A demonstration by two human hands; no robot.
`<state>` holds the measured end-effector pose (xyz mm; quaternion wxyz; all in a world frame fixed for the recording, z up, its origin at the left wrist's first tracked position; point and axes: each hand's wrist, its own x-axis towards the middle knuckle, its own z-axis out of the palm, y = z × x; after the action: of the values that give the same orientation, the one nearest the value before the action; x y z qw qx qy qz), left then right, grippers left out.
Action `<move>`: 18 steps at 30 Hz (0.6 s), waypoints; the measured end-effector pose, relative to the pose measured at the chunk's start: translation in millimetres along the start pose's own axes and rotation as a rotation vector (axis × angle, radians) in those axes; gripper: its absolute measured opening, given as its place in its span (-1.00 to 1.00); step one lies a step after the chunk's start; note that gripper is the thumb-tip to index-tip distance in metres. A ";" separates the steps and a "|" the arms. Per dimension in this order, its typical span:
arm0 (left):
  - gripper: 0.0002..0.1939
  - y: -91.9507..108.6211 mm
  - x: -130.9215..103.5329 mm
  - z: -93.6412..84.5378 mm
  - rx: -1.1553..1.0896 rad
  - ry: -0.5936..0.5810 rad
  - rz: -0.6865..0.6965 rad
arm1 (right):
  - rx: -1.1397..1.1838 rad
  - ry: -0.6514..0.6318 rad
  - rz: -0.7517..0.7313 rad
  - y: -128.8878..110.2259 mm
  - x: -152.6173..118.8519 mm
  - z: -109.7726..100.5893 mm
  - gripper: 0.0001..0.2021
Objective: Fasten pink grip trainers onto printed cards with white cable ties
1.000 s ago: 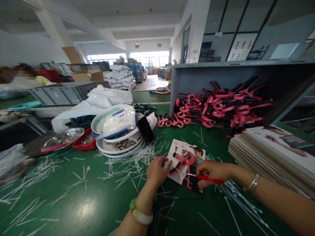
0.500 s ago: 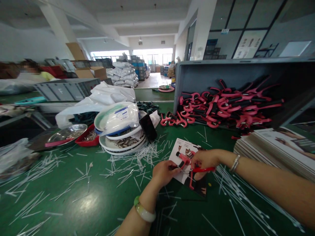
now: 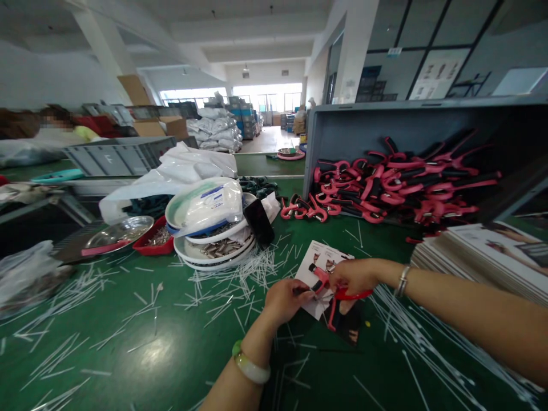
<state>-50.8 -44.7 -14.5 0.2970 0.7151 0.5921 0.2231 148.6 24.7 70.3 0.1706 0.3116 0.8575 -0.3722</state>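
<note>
A pink and black spring clamp (image 3: pixel 319 275) lies on a printed card (image 3: pixel 307 261) on the green table. My left hand (image 3: pixel 283 301) is closed in a pinch at the card's left edge, close to the clamp's black grip. What sits between its fingertips is too small to make out. My right hand (image 3: pixel 349 277) covers part of the clamp and card, its fingers wrapped round red-handled scissors (image 3: pixel 359 294). The blades are mostly hidden, pointing left toward my left hand. Long white cable ties (image 3: pixel 406 325) lie under my right forearm.
A grey crate (image 3: pixel 331 107) on its side holds many pink clamps (image 3: pixel 385 182). Stacked cards (image 3: pixel 445 260) stand at right. Plates of metal parts (image 3: pixel 214 260), a black phone (image 3: pixel 258 222) and a red tray (image 3: pixel 149 242) sit left. Cut tie pieces (image 3: pixel 222 305) litter the table. A person (image 3: pixel 60 128) is far left.
My right hand has shifted slightly left and up over the clamp, with the scissors still in it. My left hand stays almost in place.
</note>
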 end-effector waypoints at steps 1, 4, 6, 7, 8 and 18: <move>-0.70 -0.7 0.2 -0.6 0.002 -0.006 0.014 | 0.038 0.004 -0.016 1.7 -1.7 3.4 -0.62; -0.68 -2.0 -0.8 -1.8 -0.004 -0.012 0.061 | 0.175 0.010 -0.025 9.2 -10.2 15.1 -0.61; -0.69 -1.4 -2.4 -1.6 0.003 0.001 0.123 | 0.276 0.025 0.011 17.5 -20.0 21.4 -0.59; -0.69 -0.4 -3.2 -1.5 0.015 0.008 0.152 | 0.327 0.026 0.044 23.0 -26.4 23.4 -0.58; -0.71 1.0 -4.1 -2.0 0.034 0.017 0.169 | 0.369 0.035 0.081 29.5 -33.6 24.7 -0.58; -0.68 -43.4 -76.2 -100.8 0.122 0.508 -0.069 | -0.214 0.639 0.705 110.4 -93.8 41.7 -0.81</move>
<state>-164.6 -97.8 31.1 0.1025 0.6321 0.6843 0.3489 294.3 13.9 33.0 0.0458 0.6626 0.7425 -0.0874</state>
